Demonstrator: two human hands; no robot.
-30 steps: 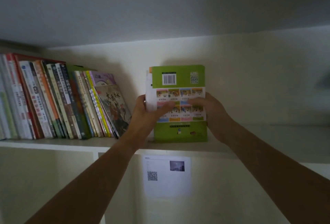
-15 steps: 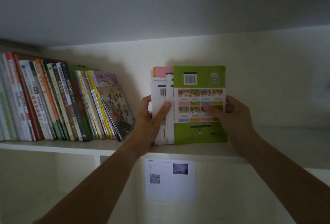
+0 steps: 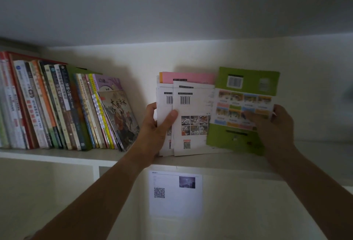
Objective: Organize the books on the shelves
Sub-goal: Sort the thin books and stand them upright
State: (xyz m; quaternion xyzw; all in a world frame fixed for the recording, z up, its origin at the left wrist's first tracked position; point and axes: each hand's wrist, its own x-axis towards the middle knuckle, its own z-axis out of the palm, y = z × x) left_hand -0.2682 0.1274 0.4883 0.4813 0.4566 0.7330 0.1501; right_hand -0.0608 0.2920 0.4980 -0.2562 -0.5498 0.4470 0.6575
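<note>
Fingers [image 3: 172,114] of left hand [image 3: 154,130] clamped on three white booklets [image 3: 193,121] and one pink [image 3: 188,77], right hand [image 3: 271,125] gripped one tilted green book [image 3: 246,85], both arms raised to shelf [image 3: 57,156].

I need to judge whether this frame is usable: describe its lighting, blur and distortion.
Head view, the only one: dim overall, brightest on the back wall behind the white booklets; the green book in the right hand is motion-blurred, its print smeared; the left hand is sharper; leaning books cast a shadow on the wall; the wide angle bows the shelf edge; foreground forearms nearly black.
</note>
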